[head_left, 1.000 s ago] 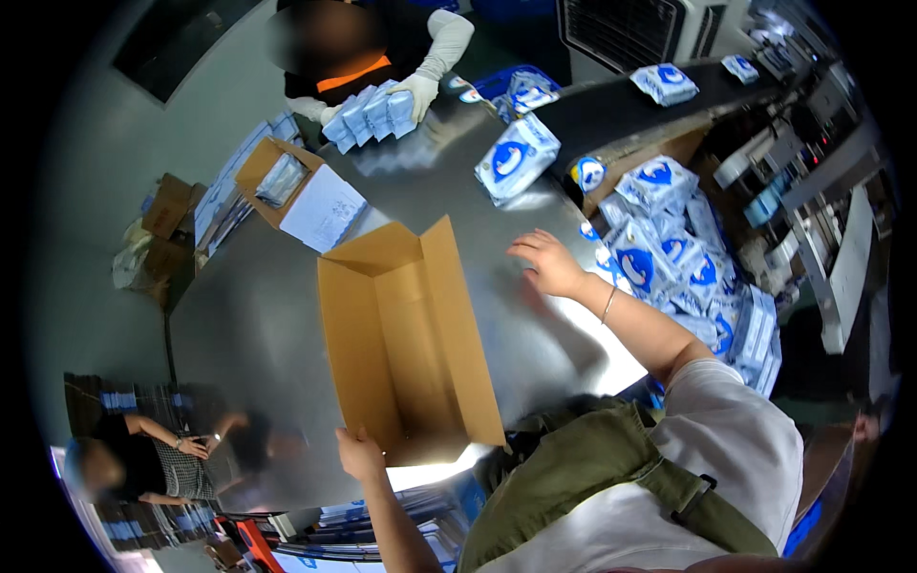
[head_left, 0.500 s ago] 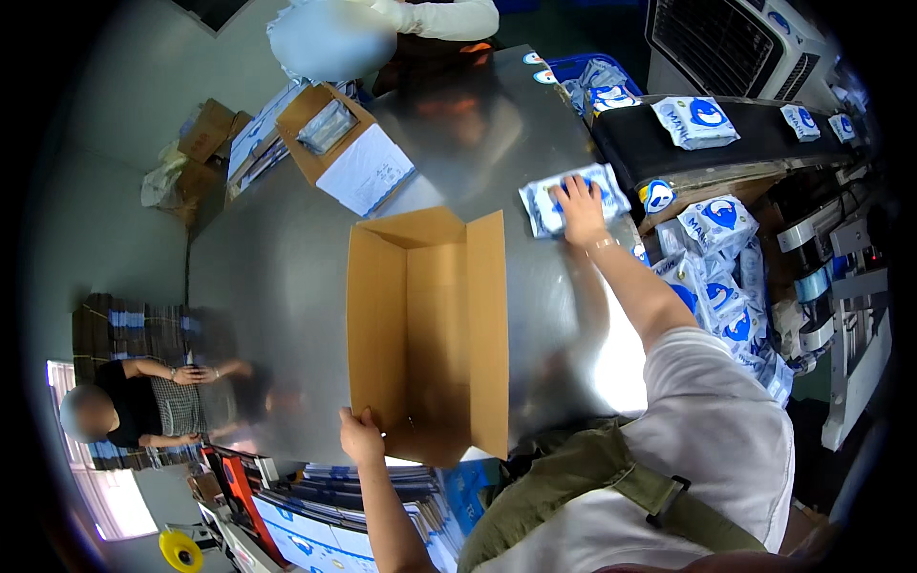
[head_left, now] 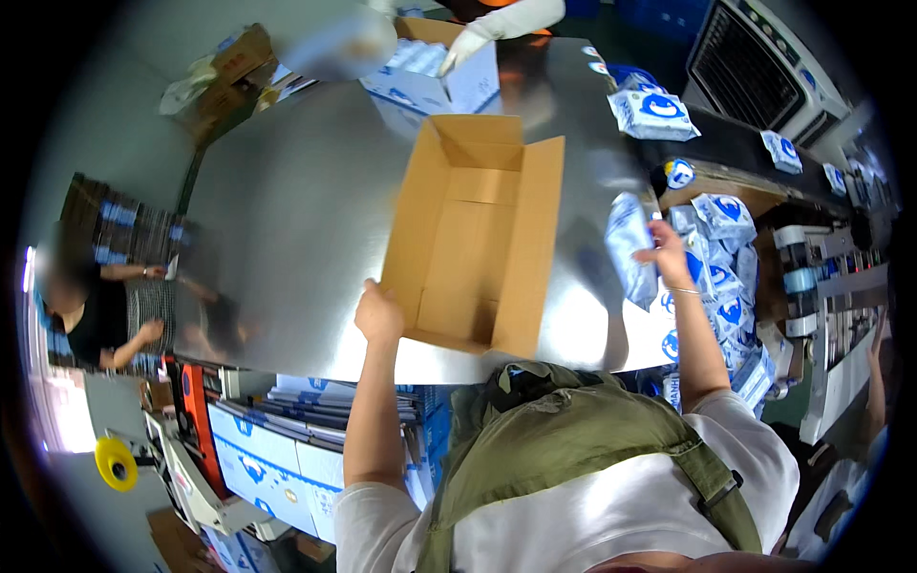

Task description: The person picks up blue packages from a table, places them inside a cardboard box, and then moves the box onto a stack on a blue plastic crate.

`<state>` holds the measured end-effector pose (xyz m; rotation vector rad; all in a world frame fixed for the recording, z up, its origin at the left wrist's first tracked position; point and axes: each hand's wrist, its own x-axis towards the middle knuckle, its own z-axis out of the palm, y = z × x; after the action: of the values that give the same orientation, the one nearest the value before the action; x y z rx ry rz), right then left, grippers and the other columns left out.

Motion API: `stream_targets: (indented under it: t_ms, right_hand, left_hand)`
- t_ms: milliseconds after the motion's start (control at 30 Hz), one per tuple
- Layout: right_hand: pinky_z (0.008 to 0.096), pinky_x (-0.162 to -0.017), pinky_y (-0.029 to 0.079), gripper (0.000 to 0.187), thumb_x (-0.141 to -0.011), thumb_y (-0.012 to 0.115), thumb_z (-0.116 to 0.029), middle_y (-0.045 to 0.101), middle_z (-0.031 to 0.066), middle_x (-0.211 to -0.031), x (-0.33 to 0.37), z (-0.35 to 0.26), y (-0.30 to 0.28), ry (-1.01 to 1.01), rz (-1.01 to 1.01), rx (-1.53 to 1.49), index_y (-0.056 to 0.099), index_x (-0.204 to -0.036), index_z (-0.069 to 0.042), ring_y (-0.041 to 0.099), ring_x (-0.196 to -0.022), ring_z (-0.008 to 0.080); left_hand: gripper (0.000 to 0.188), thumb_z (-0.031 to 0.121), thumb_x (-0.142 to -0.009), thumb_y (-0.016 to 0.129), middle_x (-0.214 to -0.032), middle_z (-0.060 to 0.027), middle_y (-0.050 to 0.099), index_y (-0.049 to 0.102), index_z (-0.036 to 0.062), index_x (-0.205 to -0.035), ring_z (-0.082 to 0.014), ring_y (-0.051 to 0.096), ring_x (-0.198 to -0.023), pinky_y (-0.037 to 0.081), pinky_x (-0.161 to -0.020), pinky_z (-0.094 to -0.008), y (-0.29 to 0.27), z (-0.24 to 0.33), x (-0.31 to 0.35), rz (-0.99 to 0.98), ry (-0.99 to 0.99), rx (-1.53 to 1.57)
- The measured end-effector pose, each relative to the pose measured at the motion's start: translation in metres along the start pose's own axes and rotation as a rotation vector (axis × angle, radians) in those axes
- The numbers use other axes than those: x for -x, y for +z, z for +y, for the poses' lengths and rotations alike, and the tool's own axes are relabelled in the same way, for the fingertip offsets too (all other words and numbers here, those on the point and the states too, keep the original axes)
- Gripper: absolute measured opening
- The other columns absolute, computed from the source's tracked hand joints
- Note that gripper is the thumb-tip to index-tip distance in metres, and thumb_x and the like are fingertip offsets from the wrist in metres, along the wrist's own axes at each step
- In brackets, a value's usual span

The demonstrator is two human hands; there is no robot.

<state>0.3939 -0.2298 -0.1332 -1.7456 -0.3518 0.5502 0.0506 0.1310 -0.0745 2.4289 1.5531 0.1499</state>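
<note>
An open cardboard box, plain brown inside, lies before me on the metal table with its opening up. No packs show inside it. My left hand is closed on its near left edge. To the right of the box, my right hand grips a soft blue-and-white wipes pack by its right side. This pack stands tilted on edge over the table's right side, apart from the box. Part of my right hand's fingers is hidden behind it.
Across the metal table, a co-worker's white-sleeved hand reaches into a printed box holding several packs. A conveyor belt carries more packs at the right. Below it is a heap of packs. Folded cartons stand at the lower left.
My right hand has gone from lying flat on the pack to gripping it, raised on edge and drawn nearer. The co-worker's hand is now at the far box. My view has shifted.
</note>
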Motion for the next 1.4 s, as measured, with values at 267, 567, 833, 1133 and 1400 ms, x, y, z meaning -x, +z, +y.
stream_targets:
  t_ms: [267, 567, 833, 1133, 1400]
  right_hand:
    - [0.0349, -0.085, 0.047, 0.064, -0.058, 0.067, -0.004, 0.061, 0.0101, -0.104, -0.007, -0.136, 0.125, -0.068, -0.559, -0.619, 0.05, -0.119, 0.002, 0.06, -0.094, 0.0202]
    - [0.0367, -0.097, 0.039, 0.06, -0.07, 0.066, -0.015, 0.055, 0.0152, -0.125, 0.043, -0.06, 0.317, -0.22, -1.249, 0.806, 0.051, -0.128, -0.011, 0.05, -0.116, 0.0275]
    - [0.0432, -0.1, 0.038, 0.062, -0.055, 0.07, -0.001, 0.052, 0.0145, -0.122, -0.041, -0.091, 0.097, -0.906, -0.17, 0.804, 0.057, -0.115, -0.01, 0.046, -0.118, 0.0335]
    - [0.0518, -0.11, 0.011, 0.1, -0.062, 0.067, 0.001, 0.021, 0.014, -0.149, -0.235, -0.095, -0.109, -0.245, 0.267, 1.641, 0.019, -0.144, -0.027, 0.015, -0.139, 0.0318]
    - [0.0517, -0.109, 0.015, 0.057, -0.066, 0.065, -0.013, 0.05, 0.0108, -0.121, -0.317, -0.096, -0.027, -0.449, -0.069, 1.355, 0.052, -0.121, -0.023, 0.042, -0.123, 0.0271]
  left_hand:
    - [0.026, 0.021, -0.089, 0.049, -0.086, -0.0201, 0.064, 0.051, -0.0018, -0.102, -0.0368, 0.062, -0.083, 0.048, -0.072, -0.0442, -0.009, -0.015, 0.005, -0.028, 0.032, 0.123]
    - [0.027, 0.029, -0.082, 0.053, -0.082, -0.0204, 0.064, 0.063, 0.0037, -0.084, -0.04, 0.06, -0.078, 0.047, -0.07, -0.0474, -0.001, -0.039, 0.011, 0.13, 0.3, 0.212]
    - [0.023, 0.02, -0.078, 0.06, -0.089, -0.0195, 0.065, 0.062, 0.0041, -0.094, -0.0387, 0.061, -0.087, 0.047, -0.075, -0.0473, -0.044, -0.107, -0.021, 0.088, -0.067, -0.096]
    - [0.047, 0.0, -0.07, 0.065, -0.112, -0.0214, 0.052, 0.049, -0.0011, -0.114, -0.0408, 0.048, -0.109, 0.039, -0.092, -0.0457, -0.048, 0.01, 0.042, 0.344, 0.25, 0.007]
    - [0.045, 0.004, -0.067, 0.068, -0.115, -0.0238, 0.051, 0.052, -0.0033, -0.108, -0.0405, 0.051, -0.105, 0.041, -0.091, -0.0436, -0.018, 0.028, 0.125, 0.121, 0.037, 0.158]
